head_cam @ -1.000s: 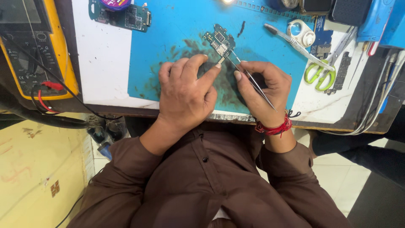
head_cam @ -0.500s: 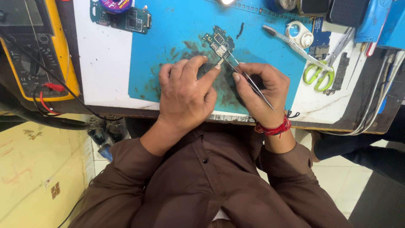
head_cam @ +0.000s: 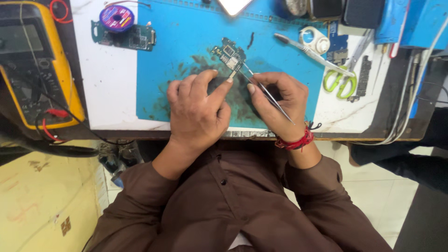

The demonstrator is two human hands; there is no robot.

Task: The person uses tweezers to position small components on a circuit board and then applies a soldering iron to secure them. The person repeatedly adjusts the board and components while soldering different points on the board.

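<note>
While left hand [head_cam: 198,109] pins circuit board [head_cam: 228,55] on blue mat [head_cam: 186,42] with fingertip, my right hand [head_cam: 275,100] pinches tweezers [head_cam: 266,91], tips on board.

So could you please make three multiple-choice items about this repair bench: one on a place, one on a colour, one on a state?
1. Where does the small green circuit board lie?
A. on the blue rubber work mat
B. on the yellow multimeter
C. on the floor

2. What colour are the handles of the scissors?
A. red
B. green
C. black

3. What does the right hand hold?
A. nothing
B. a purple spool
C. thin metal tweezers

Answers: 1 A, the board rests on the mat just beyond the fingertips of the left hand. 2 B, both loops are bright green. 3 C, the fingers pinch the tweezers, whose tips reach the board.
</note>
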